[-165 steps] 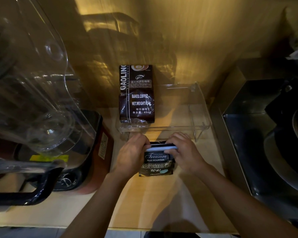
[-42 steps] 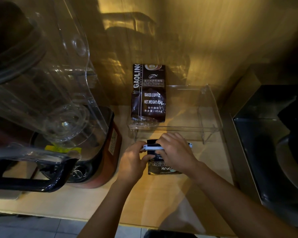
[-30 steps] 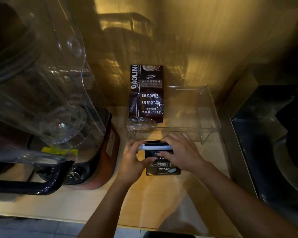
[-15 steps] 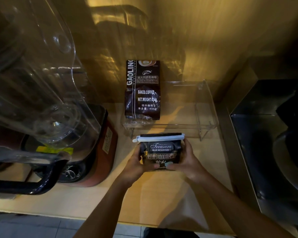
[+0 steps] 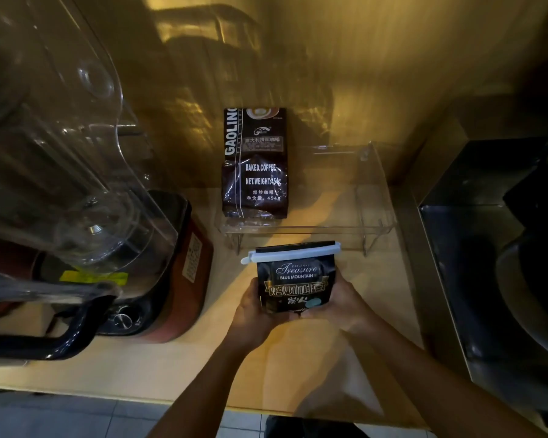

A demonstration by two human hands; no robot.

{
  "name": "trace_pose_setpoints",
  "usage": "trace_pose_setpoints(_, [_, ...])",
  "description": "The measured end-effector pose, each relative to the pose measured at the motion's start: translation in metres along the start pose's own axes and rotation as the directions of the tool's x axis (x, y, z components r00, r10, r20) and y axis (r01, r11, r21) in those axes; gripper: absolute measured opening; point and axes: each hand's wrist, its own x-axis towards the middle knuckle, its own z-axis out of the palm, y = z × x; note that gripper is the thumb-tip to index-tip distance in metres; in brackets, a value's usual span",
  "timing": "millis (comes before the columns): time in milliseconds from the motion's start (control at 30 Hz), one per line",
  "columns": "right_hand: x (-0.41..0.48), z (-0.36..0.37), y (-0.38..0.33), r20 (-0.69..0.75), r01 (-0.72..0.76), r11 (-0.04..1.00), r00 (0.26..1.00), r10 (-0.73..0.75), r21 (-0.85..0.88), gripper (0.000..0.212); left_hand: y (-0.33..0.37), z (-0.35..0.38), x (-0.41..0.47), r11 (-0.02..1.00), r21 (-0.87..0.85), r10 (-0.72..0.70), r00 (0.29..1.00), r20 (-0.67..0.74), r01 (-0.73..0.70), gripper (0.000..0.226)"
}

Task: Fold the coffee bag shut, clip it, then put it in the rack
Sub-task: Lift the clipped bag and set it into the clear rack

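A small dark coffee bag [image 5: 295,279] labelled Blue Mountain is held upright above the wooden counter, its folded top closed by a long white clip [image 5: 293,253]. My left hand [image 5: 253,314] grips its lower left side and my right hand [image 5: 339,303] grips its lower right side. Just beyond it stands a clear acrylic rack [image 5: 374,197], with a taller dark Gaolin coffee bag [image 5: 255,162] upright in its left part. The rack's right part holds nothing.
A large blender with a clear jug [image 5: 54,147] and red-brown base [image 5: 184,270] fills the left side. A dark metal appliance [image 5: 494,263] stands at the right. The golden wall [image 5: 361,58] rises behind the rack. The counter's front edge [image 5: 171,403] is near me.
Both hands moved from the clip at the bag's top down to its lower sides. The clipped bag has been lifted upright off the counter, its label facing me.
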Motion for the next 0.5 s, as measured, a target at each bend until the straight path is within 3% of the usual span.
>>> trace_pose_setpoints(133, [-0.011, -0.020, -0.030, 0.003, 0.097, 0.994, 0.995, -0.097, 0.047, 0.081, 0.030, -0.007, -0.005, 0.996, 0.039, 0.085, 0.995, -0.044, -0.083, 0.075])
trace_pose_setpoints(267, [-0.016, -0.049, -0.065, -0.014, 0.179, 0.983, 0.984, -0.178, 0.039, 0.080, 0.078, -0.017, -0.004, 0.951, 0.135, 0.288, 0.955, -0.069, -0.277, 0.073])
trace_pose_setpoints(500, [-0.013, -0.100, -0.122, -0.169, 0.343, 0.939, 0.925, -0.340, -0.007, 0.084, 0.158, -0.029, 0.020, 0.894, 0.189, 0.422, 0.906, -0.044, -0.407, 0.056])
